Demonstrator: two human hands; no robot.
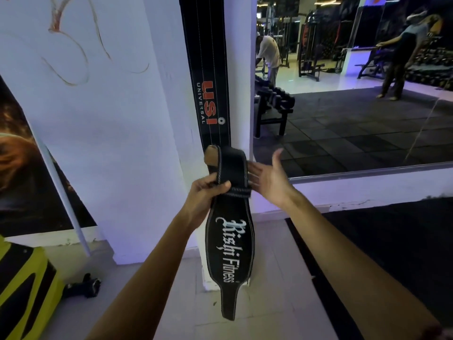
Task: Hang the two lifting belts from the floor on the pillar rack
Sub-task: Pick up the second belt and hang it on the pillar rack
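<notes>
Left grip: left hand (206, 192) is pinching the folded upper part of the black belt (229, 244), thumb on top, fingers wrapped under the strap.
Right grip: right hand (268, 177) is spread, palm turned to the left, fingers just beside the strap loop; I cannot tell if they touch it.
Belt in hand: it hangs from the left grip in front of the pillar (137, 143), long axis almost vertical, the lettered wide part below, the tip pointing to the floor (264, 266).
Hung belt: 1 belt with red letters (210, 77) is already up on the pillar, straight above the hands, its lower end near the strap loop.
Key relation: the rack itself is not in view; judging from the hung belt, it lies above, so the held belt must travel upward along its own axis.
Nearer hand: left, it carries the load.
Arm pose: both forearms reach forward and up, the left wrist bent inward.
Progress: I judge 1 of 2 belts done.
</notes>
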